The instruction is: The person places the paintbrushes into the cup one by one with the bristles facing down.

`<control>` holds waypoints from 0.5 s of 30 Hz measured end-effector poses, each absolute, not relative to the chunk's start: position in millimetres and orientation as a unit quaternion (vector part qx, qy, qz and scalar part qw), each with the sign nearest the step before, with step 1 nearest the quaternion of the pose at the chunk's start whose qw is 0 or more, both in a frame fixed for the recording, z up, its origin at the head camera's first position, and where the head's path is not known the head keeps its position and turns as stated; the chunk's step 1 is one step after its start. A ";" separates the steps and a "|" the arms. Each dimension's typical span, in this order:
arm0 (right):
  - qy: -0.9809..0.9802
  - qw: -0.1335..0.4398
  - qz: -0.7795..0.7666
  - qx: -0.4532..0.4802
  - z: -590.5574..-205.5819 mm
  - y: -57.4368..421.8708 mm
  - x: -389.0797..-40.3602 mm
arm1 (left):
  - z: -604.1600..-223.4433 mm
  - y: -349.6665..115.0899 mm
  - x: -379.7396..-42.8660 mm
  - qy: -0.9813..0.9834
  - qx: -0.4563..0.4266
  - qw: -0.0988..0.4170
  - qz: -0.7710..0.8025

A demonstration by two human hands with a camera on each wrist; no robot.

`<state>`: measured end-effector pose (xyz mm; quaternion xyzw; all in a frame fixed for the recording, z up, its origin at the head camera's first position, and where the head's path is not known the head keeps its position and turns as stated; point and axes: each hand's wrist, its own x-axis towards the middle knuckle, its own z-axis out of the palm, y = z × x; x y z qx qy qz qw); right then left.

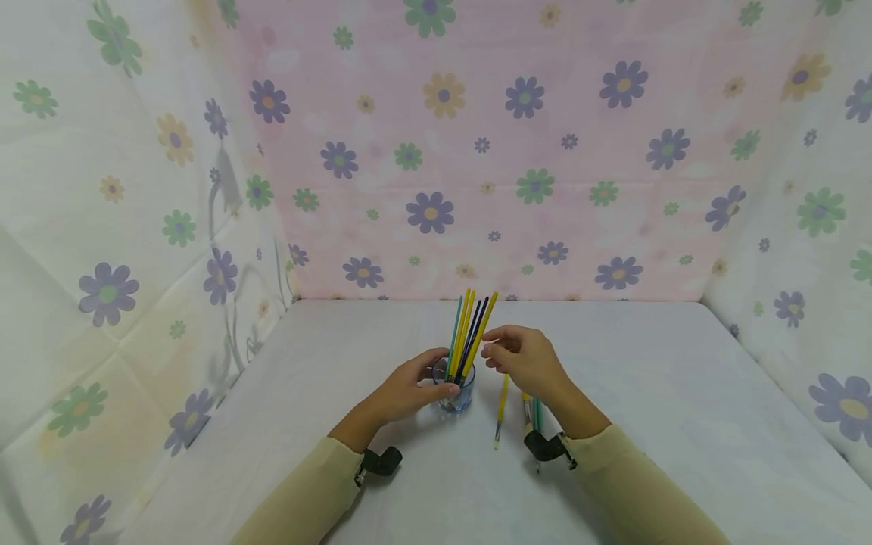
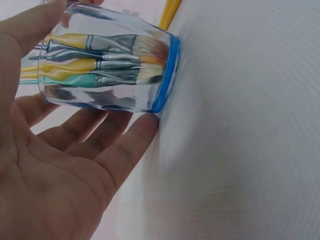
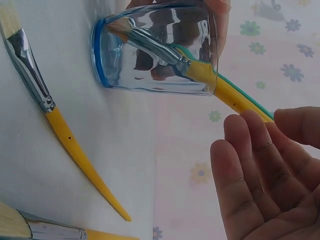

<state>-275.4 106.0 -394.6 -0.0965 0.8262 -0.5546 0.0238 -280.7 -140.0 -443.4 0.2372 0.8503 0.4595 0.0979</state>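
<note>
A clear glass [image 1: 458, 403] with a blue base stands on the table, holding several paintbrushes [image 1: 462, 333] bristles down. Their handles are yellow, teal and dark, and they lean to the right. My left hand [image 1: 407, 391] grips the glass from the left, thumb on the near side; in the left wrist view the fingers curve along the glass wall [image 2: 117, 102]. My right hand [image 1: 530, 362] is beside the handles with its fingers loosely bent. In the right wrist view, the thumb and fingertips are close to a yellow handle [image 3: 232, 97] without pinching it; whether they touch is unclear.
Right of the glass lies a yellow-handled paintbrush [image 1: 502, 409]. A wider brush [image 1: 527, 409] and a teal-handled one [image 1: 538, 415] lie partly under my right wrist. The white table [image 1: 381, 325] ends at a flowered cloth backdrop [image 1: 477, 166], with cloth on both sides too.
</note>
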 end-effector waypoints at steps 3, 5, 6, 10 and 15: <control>0.825 0.028 -0.556 -0.100 -394.6 106.0 -274.9 | -443.9 -140.5 -281.2 0.852 0.234 0.098 0.458; 0.825 0.030 -0.555 -0.102 -394.7 106.4 -274.7 | -444.1 -140.7 -281.6 0.853 0.233 0.097 0.457; 0.825 0.031 -0.554 -0.104 -394.8 106.6 -274.5 | -444.2 -140.8 -281.8 0.853 0.233 0.097 0.457; 0.827 0.033 -0.548 -0.116 -395.0 108.2 -274.5 | -444.0 -140.9 -281.8 0.856 0.231 0.097 0.452; 0.830 0.042 -0.540 -0.130 -394.7 108.7 -274.2 | -443.2 -141.3 -281.3 0.857 0.227 0.100 0.451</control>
